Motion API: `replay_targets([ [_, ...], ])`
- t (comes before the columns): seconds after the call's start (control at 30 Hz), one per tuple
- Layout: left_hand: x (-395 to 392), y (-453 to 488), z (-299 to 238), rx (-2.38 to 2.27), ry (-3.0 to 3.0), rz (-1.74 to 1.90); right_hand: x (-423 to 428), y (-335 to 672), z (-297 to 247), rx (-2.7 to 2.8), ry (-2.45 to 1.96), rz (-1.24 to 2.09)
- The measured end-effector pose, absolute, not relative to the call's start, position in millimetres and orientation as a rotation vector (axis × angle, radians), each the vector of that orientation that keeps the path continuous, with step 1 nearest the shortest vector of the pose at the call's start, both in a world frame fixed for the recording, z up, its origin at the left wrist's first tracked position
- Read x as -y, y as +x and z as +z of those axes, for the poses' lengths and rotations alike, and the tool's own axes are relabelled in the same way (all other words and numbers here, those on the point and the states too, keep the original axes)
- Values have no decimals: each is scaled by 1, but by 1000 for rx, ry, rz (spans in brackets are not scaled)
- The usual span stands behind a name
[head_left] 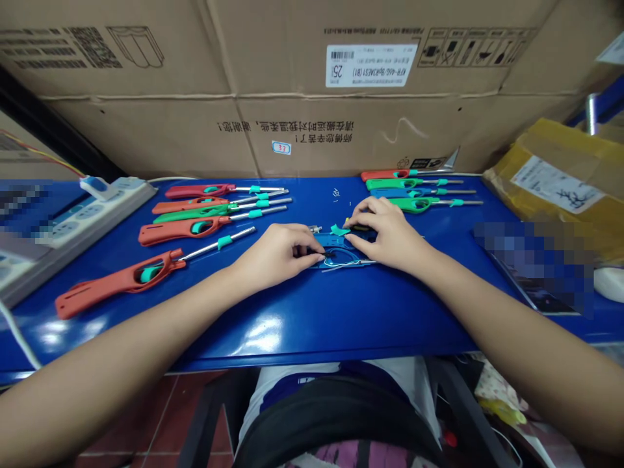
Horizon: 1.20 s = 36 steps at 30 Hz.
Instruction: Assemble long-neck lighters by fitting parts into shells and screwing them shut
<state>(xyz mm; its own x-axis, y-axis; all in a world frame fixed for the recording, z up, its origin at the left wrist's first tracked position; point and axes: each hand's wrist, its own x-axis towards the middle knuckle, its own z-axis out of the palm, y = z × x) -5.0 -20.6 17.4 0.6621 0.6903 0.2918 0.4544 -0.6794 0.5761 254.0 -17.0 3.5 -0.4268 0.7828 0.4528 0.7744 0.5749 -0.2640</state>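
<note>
On the blue tabletop between my hands lies an opened blue lighter casing, with thin white wire and a metal rod along its near side. My left hand rests at its left end, thumb and fingers pinched around a small dark part I cannot make out. Bent over the right end is my right hand, its thumb and forefinger close together near a teal trigger piece. Whether those fingertips grip anything is hidden. A small pale part sits just behind the casing.
Several red, orange and green stick lighters lie at left, one red-orange lighter nearest me. More lighters lie back right. A power strip, a cardboard wall, a yellow-taped parcel and a dark flat device surround the work area.
</note>
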Motion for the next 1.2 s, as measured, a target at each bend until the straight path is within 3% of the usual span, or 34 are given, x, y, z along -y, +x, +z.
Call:
replay_targets([
  [0.6, 22, -3, 16, -888, 2460, 698, 11, 253, 1, 2212, -1220, 88],
  [0.83, 23, -3, 15, -916, 2454, 704, 24, 262, 28, 2285, -915, 458],
  [1.2, 21, -3, 16, -944, 2406, 709, 26, 259, 21, 2451, -840, 603],
])
